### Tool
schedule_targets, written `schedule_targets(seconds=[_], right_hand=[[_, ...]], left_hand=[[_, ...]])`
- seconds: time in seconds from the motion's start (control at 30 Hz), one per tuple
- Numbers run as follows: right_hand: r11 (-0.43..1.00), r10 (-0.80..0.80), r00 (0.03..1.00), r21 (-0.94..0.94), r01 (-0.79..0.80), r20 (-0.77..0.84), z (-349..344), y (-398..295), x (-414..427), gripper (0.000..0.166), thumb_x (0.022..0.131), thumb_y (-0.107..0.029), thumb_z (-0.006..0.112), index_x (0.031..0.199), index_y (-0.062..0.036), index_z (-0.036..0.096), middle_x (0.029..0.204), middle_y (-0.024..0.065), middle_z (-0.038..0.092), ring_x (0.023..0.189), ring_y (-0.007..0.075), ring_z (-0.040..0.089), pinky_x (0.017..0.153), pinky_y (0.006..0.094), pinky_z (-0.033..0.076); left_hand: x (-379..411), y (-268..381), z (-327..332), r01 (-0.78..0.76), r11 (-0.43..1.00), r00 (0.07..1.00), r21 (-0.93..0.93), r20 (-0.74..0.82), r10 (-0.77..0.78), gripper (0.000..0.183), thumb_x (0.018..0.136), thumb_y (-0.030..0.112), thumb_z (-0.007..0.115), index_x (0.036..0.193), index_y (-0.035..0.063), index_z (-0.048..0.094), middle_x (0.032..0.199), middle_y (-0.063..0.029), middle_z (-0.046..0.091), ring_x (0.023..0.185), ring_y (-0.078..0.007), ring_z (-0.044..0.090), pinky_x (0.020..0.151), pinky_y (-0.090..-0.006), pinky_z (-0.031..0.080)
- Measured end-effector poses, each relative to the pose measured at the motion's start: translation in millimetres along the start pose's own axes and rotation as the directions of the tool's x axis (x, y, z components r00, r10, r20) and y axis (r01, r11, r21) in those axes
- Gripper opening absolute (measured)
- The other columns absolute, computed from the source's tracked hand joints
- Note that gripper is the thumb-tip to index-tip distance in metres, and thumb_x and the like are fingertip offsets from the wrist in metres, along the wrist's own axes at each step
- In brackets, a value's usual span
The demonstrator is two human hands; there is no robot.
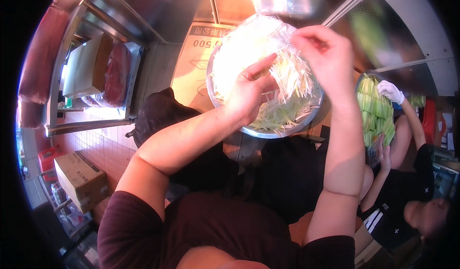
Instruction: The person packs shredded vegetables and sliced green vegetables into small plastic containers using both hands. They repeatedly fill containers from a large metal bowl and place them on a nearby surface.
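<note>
In front of me a round metal basin [266,135] is heaped with pale, finely shredded vegetable [289,76]. Strong glare washes out its left and far side. My right hand [325,51] is raised over the basin's far right, thumb and fingers pinching the edge of a piece of clear plastic [278,32]. The plastic's full shape is lost in the glare. My left hand [248,93] is over the middle of the heap, its index finger pointing toward the plastic and its other fingers curled. Whether it grips shreds or plastic cannot be made out.
A printed cardboard sheet [187,64] lies under the basin. At right, a co-worker with a white-gloved hand [390,91] sits by a bowl of cut green stalks [375,114]. At left are a metal rack [90,125] and a cardboard box [81,179]. Metal panels [143,6] stand ahead.
</note>
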State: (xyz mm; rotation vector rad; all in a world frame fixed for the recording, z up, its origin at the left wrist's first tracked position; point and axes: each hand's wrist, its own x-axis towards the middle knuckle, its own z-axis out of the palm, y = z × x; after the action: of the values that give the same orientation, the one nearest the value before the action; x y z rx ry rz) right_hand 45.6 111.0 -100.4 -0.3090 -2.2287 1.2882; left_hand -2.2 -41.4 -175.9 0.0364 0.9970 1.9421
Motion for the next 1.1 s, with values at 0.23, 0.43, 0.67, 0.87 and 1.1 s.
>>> schedule_targets(seconds=[0.23,0.43,0.67,0.87,1.1], right_hand=[[0.916,0.190,0.979,-0.373,-0.150,0.072,-7,2,-14,0.012,0.078,-0.013,0.073,0.086,-0.0041,0.070,0.067,0.0088,0.067,0.062,0.0125,0.064,0.056,0.0266,0.048],[0.934,-0.036,0.996,-0.351,0.062,0.080,-9,-3,-20,0.018,0.075,-0.016,0.075,0.090,-0.0066,0.070,0.086,0.0068,0.066,0.077,0.0204,0.062,0.069,0.0297,0.049],[0.878,-0.293,0.941,-0.342,0.335,0.170,10,-3,-12,0.014,0.071,-0.007,0.075,0.084,-0.0069,0.071,0.084,0.0049,0.061,0.085,0.0234,0.057,0.078,0.0317,0.047],[0.927,0.277,0.959,-0.278,-0.250,0.062,4,-15,-11,0.020,0.072,-0.007,0.077,0.090,-0.0047,0.067,0.069,0.0089,0.065,0.062,0.0188,0.062,0.060,0.0296,0.048],[0.902,0.088,0.996,-0.427,-0.066,0.033,6,-6,-20,0.040,0.069,-0.028,0.081,0.100,-0.0068,0.066,0.085,0.0105,0.066,0.076,0.0267,0.064,0.067,0.0352,0.050]], left_hand=[[-1,6,-4,-0.022,1.000,1.000,-0.011,-0.013,0.021,0.048,0.087,-0.002,0.053,0.134,0.0070,0.048,0.098,-0.0059,0.062,0.080,-0.0135,0.060,0.070,-0.0279,0.050],[-3,13,0,-0.011,0.999,0.999,-0.047,-0.040,0.009,0.050,0.087,-0.006,0.048,0.136,0.0062,0.045,0.091,-0.0059,0.060,0.077,-0.0134,0.057,0.073,-0.0304,0.049],[2,7,-4,-0.029,1.000,0.999,0.005,-0.023,0.029,0.049,0.086,-0.004,0.051,0.134,0.0048,0.047,0.098,-0.0056,0.060,0.076,-0.0125,0.057,0.070,-0.0270,0.050],[5,8,-9,-0.041,0.998,0.998,-0.040,-0.055,0.038,0.049,0.085,-0.006,0.052,0.133,0.0039,0.048,0.106,-0.0094,0.062,0.079,-0.0141,0.060,0.069,-0.0270,0.052],[0,17,0,-0.038,0.997,0.992,-0.062,-0.123,0.030,0.049,0.086,-0.006,0.049,0.132,0.0089,0.050,0.094,-0.0034,0.061,0.074,-0.0122,0.055,0.068,-0.0275,0.047]])
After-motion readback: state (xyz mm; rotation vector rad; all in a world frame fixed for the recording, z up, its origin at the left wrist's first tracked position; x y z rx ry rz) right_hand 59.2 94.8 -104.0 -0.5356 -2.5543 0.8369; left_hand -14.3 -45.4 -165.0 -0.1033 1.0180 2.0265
